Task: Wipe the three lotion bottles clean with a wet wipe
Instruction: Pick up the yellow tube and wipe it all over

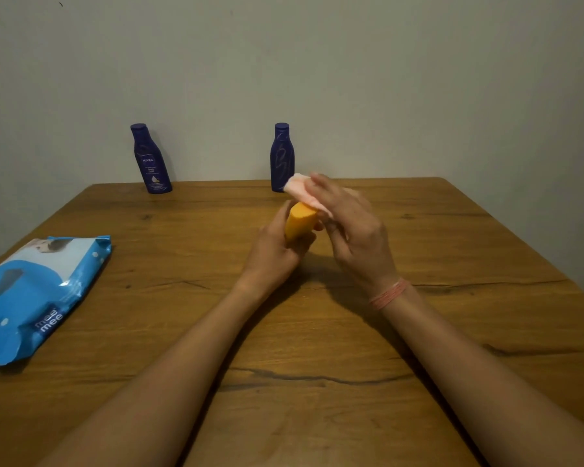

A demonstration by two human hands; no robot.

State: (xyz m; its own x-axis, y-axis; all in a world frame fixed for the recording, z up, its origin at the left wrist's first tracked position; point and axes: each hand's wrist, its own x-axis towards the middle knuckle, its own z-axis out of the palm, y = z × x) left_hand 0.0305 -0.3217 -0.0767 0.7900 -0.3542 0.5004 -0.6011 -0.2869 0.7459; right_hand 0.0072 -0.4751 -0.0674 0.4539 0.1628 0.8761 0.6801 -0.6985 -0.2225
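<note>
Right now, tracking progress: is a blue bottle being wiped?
No, the left hand holds the orange bottle while the right hand wipes it.

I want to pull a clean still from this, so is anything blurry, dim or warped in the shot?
Head view: dim, warm light; right hand and wet wipe smeared by motion blur; orange bottle in the left hand is sharper; soft shadows fall under the forearms on the table; wide-angle bending tilts the left blue bottle.

Orange bottle [300, 220] off the table, white wipe [300, 190] on its end.
Two blue bottles [150, 160] [281, 156] upright along the table's far edge.
</note>
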